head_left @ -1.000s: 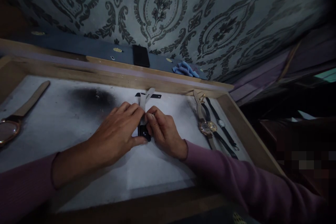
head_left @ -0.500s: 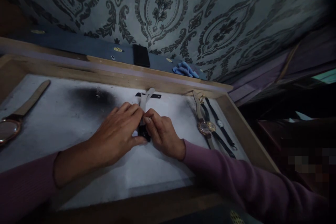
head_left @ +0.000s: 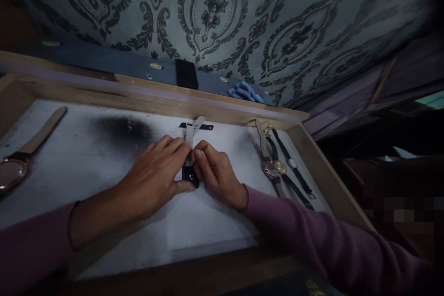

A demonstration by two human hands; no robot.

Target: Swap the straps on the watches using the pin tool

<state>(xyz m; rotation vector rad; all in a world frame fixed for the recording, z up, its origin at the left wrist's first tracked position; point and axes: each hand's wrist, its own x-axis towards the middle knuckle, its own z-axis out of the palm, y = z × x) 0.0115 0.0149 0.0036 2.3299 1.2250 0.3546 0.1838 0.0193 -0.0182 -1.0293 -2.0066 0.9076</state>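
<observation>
Okay so the watch (head_left: 190,176) lies around the middle of the tray (head_left: 322,166), long axis running near-to-far, dark case at the near end and pale strap (head_left: 189,136) pointing at the tray's far edge. Left hand (head_left: 152,175) comes in from the tray's left, palm down, gripping the watch, thumb by the case's near end. Right hand (head_left: 215,170) reaches from the tray's right, fingers curled, thumb against index; can't tell what's pinched. Strap overlaps a strip (head_left: 208,127) near the far edge. White floor stretches toward the big watch (head_left: 12,173) at the tray's left and three watches (head_left: 270,169) at its right.
</observation>
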